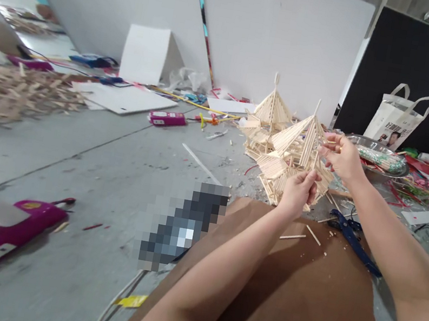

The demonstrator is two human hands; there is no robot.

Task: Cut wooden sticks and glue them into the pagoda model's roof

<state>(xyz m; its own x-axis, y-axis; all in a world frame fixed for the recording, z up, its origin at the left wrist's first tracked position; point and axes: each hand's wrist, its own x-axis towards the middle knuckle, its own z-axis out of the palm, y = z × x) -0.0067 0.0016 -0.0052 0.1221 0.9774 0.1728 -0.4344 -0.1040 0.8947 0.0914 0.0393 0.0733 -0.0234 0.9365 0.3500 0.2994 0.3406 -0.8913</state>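
A pavilion-like model of thin wooden sticks (275, 179) stands on the floor ahead, with a pointed cone roof (295, 135) of slanted sticks. My left hand (300, 191) is closed in a pinch low at the roof's front right, around a thin wooden stick (315, 163). Above it, my right hand (342, 157) has thumb and fingertips bent at the upper part of that stick, against the roof's right side; its exact grip is partly hidden. Behind stands a second peaked stick roof (270, 109) with a looped finial.
A brown board (297, 306) lies before me with loose sticks. Blue-handled cutters (356, 244) rest at its right. A metal bowl (399, 172) of packaged sticks, a tote bag (389, 121), purple power strips (167, 119), a pixelated dark object (181, 232) and a stick pile (15, 94) surround it.
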